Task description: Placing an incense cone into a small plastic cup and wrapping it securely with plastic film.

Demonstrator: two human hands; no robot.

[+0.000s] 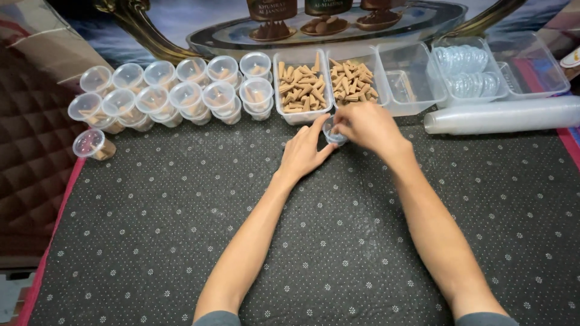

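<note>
Clear plastic, a small cup (333, 133) sits on the dark dotted mat (151, 229) covering the tabletop, near the far edge at its middle. Both hands meet on it: the left hand (304, 151) cradles its side with curled fingers, and the right hand (365, 125) pinches its rim from above. Just behind stand two tubs of brown cones (326, 84), with empty tubs (411, 78) and a tub of lids (468, 71) to the right. A sleeve of stacked cups (501, 115) lies near the far right corner. Lidded filled cups (175, 90) crowd the far left corner.
</note>
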